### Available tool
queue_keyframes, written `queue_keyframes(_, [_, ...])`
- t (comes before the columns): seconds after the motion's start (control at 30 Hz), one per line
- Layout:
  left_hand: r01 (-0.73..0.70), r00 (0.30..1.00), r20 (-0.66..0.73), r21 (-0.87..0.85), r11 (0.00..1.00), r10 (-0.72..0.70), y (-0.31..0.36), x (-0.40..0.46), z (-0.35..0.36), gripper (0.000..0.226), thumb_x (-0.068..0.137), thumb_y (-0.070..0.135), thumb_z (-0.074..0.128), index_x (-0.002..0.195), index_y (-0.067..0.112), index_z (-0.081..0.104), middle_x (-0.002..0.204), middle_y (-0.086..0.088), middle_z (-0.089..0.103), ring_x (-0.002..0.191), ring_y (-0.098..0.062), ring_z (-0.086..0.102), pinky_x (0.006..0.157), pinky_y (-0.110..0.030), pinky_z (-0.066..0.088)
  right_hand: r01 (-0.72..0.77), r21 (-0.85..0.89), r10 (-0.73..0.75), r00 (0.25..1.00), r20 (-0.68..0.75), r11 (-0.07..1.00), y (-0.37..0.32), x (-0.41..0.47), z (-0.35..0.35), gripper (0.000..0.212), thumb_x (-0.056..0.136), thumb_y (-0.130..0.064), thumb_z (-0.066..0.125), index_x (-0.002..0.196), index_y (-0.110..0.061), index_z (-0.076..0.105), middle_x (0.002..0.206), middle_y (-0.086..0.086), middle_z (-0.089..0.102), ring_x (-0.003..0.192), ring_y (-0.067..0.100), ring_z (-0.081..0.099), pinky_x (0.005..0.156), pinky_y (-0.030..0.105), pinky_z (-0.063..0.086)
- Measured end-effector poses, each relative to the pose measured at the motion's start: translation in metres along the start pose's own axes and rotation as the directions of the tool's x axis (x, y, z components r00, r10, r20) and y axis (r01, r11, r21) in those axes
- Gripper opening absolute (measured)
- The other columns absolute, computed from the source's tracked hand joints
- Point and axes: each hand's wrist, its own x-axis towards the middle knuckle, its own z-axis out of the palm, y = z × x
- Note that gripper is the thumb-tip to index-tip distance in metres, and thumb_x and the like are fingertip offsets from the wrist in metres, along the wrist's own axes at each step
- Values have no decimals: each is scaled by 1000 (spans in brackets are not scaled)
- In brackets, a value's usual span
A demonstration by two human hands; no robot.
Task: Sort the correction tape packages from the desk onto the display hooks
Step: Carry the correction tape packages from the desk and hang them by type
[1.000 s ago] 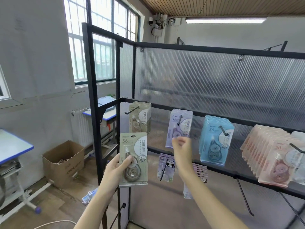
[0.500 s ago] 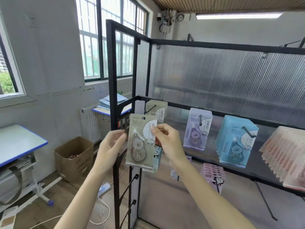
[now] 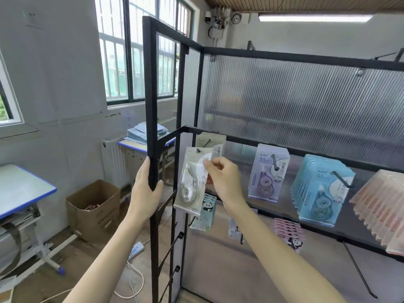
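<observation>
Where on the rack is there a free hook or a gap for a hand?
Free: bare hooks on the black side post, plus the gap between purple stack and blue stack. Crowded: the beige stack's hook, where the right hand is threading the beige package.

Shop-style stockroom: display rack hung with stationery packs.

On the display rack, four stacks of packages hang in a row from the middle rail: one at the left end, two further right, the last at the right edge. Below them hang smaller packs. Left of the rack, a cardboard box sits on the floor between a surface and a radiator.
</observation>
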Motion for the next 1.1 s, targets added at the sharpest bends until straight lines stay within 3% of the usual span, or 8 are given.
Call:
queue_keyframes(0.1, [-9, 1000, 3, 1, 1000, 9, -1, 1, 0, 74, 94, 3, 57, 155, 23, 20, 159, 2, 27, 145, -14, 27, 118, -46, 30, -23, -13, 23, 1000, -16, 1000, 7, 7, 2, 18, 93, -27, 60, 84, -13, 65, 72, -4, 62, 72, 12, 60, 75, 33, 55])
queue_keyframes(0.27, [-25, 1000, 12, 27, 999, 25, -1, 1, 0, 76, 94, 2, 57, 155, 23, 18, 159, 1, 27, 145, -15, 28, 118, -46, 30, -90, -78, 83, 992, -91, 993, 19, 34, 8, 18, 92, -27, 61, 85, -11, 64, 76, 0, 64, 76, 23, 66, 77, 45, 57])
queue_keyframes(0.4, [-14, 1000, 17, 50, 999, 13, 0, -1, -1, 75, 93, 3, 59, 155, 20, 20, 159, 1, 27, 145, -15, 27, 118, -45, 30, -158, -115, 138, 976, -167, 981, 31, 58, 13, 14, 91, -25, 62, 86, -12, 63, 84, 2, 66, 78, 23, 67, 74, 40, 56])
queue_keyframes(0.53, [6, 1000, 19, 82, 997, -8, 1, -5, 0, 73, 93, 5, 60, 155, 18, 23, 159, 0, 27, 145, -17, 27, 118, -44, 29, -187, -152, 153, 966, -207, 971, 36, 70, 9, 19, 93, -25, 61, 92, -7, 63, 89, 2, 63, 81, 16, 59, 63, 22, 38])
queue_keyframes(0.67, [-2, 1000, 17, 125, 992, 0, -1, -12, 1, 68, 93, 5, 58, 153, 19, 29, 156, -1, 33, 143, -18, 32, 117, -45, 31, -206, -97, 184, 963, -199, 974, 43, 64, 8, 19, 94, -28, 59, 92, -10, 54, 85, -2, 57, 83, 23, 63, 72, 35, 52])
queue_keyframes(0.8, [-6, 997, 72, 218, 976, -10, -8, -33, 10, 64, 94, 11, 59, 152, 20, 32, 151, 0, 41, 140, -17, 37, 116, -38, 31, -125, -104, 122, 992, -37, 987, 57, 23, 7, 13, 96, -26, 55, 99, -14, 51, 86, -10, 55, 79, 5, 56, 63, 14, 40])
queue_keyframes(0.9, [11, 994, 99, 312, 950, -44, -17, -55, 20, 62, 93, 15, 60, 151, 20, 36, 149, 1, 45, 138, -17, 39, 113, -31, 30, -39, -152, 67, 981, 183, 988, 79, -11, 12, 8, 95, -27, 56, 99, -20, 55, 92, -12, 59, 88, 5, 57, 74, 15, 43])
queue_keyframes(1.1, [71, 993, 49, 502, 862, -110, -33, -114, 24, 60, 83, 37, 52, 138, 12, 54, 130, -4, 63, 122, -21, 59, 102, -30, 42, 271, -318, -23, 791, 611, 909, 112, -60, 17, 35, 97, -32, 54, 130, -21, 54, 128, -5, 57, 117, 8, 52, 96, 18, 37])
